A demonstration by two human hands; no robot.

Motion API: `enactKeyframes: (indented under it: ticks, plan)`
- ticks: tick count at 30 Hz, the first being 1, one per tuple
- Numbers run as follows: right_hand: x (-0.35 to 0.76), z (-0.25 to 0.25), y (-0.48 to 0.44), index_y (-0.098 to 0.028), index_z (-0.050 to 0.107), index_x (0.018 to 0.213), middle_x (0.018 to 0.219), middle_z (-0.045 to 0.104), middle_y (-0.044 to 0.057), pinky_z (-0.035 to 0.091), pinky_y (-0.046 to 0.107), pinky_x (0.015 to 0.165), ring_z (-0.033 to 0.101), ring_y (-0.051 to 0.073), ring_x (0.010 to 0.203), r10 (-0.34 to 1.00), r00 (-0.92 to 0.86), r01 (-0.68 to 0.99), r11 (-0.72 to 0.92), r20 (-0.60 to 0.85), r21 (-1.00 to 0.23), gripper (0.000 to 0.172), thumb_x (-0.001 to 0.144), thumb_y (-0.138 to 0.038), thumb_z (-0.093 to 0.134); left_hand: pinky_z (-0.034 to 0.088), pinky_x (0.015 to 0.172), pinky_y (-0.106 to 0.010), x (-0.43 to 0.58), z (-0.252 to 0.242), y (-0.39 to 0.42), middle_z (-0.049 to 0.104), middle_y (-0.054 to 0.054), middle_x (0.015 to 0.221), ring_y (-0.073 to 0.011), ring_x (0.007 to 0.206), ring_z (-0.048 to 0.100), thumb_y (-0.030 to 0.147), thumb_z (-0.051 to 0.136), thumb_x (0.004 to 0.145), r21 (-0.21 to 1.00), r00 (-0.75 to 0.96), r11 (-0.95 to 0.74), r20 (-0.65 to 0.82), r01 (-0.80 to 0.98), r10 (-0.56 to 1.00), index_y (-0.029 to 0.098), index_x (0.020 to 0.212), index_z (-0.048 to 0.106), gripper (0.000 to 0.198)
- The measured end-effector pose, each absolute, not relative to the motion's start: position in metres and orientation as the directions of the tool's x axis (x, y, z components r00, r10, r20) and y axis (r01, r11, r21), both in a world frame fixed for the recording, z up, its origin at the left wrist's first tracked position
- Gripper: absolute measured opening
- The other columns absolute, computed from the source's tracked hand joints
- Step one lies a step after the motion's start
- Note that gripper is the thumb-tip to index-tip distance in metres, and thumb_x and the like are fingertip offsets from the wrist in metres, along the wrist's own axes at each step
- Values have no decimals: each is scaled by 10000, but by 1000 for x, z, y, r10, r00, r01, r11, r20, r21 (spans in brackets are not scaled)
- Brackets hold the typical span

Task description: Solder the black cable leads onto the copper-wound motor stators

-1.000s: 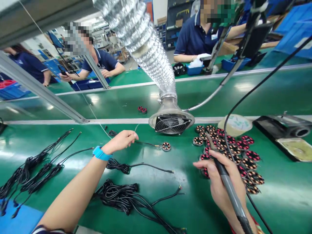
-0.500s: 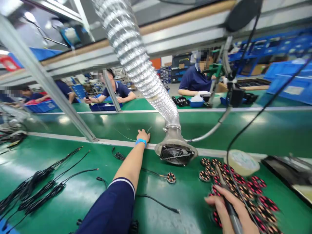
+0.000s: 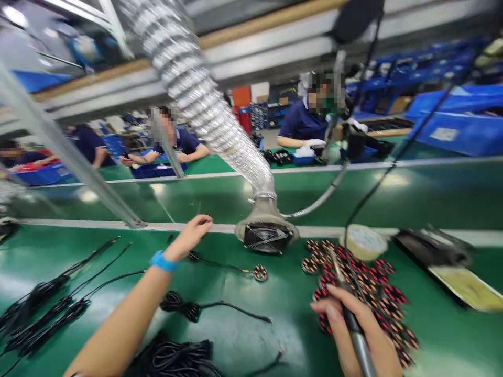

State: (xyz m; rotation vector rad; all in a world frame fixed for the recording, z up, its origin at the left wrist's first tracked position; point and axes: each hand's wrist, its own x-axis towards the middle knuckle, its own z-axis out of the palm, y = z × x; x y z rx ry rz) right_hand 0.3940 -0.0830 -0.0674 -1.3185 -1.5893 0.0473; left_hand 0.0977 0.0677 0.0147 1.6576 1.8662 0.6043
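My left hand (image 3: 192, 234), with a blue wristband (image 3: 162, 261), hovers over the green bench just left of the fume extractor fan (image 3: 267, 236). Its fingers are pressed together, and a thin pale wire (image 3: 168, 213) seems to run up and left from them. Below and to its right lies a single round copper-wound stator (image 3: 260, 272) joined to a black cable. My right hand (image 3: 367, 343) grips a soldering iron (image 3: 351, 322) like a pen. The iron's tip points up over a pile of several red and copper stators (image 3: 363, 285).
Coiled black cable bundles lie in front (image 3: 184, 306), (image 3: 176, 358) and at the far left (image 3: 35, 311). A pale roll (image 3: 363, 242) and an iron stand with a yellow sponge (image 3: 467, 288) sit at the right. A silver duct (image 3: 196, 89) slants overhead. Other people work across the belt.
My left hand has drawn back from the white rail beside the fan to a spot nearer me. The right hand keeps its hold on the iron. The view has shifted and blurred.
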Motion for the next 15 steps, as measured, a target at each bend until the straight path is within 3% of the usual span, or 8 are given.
enactKeyframes:
  ticks: [2,4,6,8,12,15]
  plan:
    - [395,-57,-87,-217,550,1119,724,733,-4,576,256,628,708,163,624,746,198,692,354,636,-630,215,949,-327,473,443,653,-246,93,18,24,582,-10,913,-134,747,529,369,477,863,720,189,11,-197,694,962,178,1088,545,303]
    - [394,-50,-89,-208,544,1126,759,734,13,575,277,677,719,176,717,747,232,675,337,623,-656,216,933,-296,502,447,679,-252,100,21,-14,566,-13,954,-138,761,520,357,499,824,759,481,-101,-297,643,825,209,1104,540,320]
    - [392,-47,-88,-210,538,1127,784,729,19,556,265,607,709,164,674,744,320,618,305,587,-724,207,930,-264,501,439,854,-279,123,21,-41,558,-26,1082,-163,926,537,253,530,782,729,657,-221,-389,648,646,232,1097,557,317]
    - [392,-48,-87,-218,531,1128,810,727,15,536,250,561,693,144,628,754,339,577,306,562,-757,209,922,-248,509,448,860,-296,158,13,-52,559,-36,1054,-178,914,554,233,536,771,657,715,-348,-440,668,543,222,1058,569,289]
    - [395,-58,-82,-221,526,1139,864,714,20,543,265,637,694,148,716,770,346,549,296,536,-781,225,916,-243,509,490,785,-377,227,-21,-42,539,-99,1118,-236,836,607,299,502,817,380,669,-552,-376,742,641,180,1108,566,321]
    - [398,-63,-78,-214,524,1146,872,711,22,544,293,729,693,161,781,780,341,562,279,525,-779,235,915,-250,502,493,831,-382,256,-42,-31,515,-113,1196,-257,915,619,325,516,826,348,663,-569,-292,745,689,164,1184,527,392]
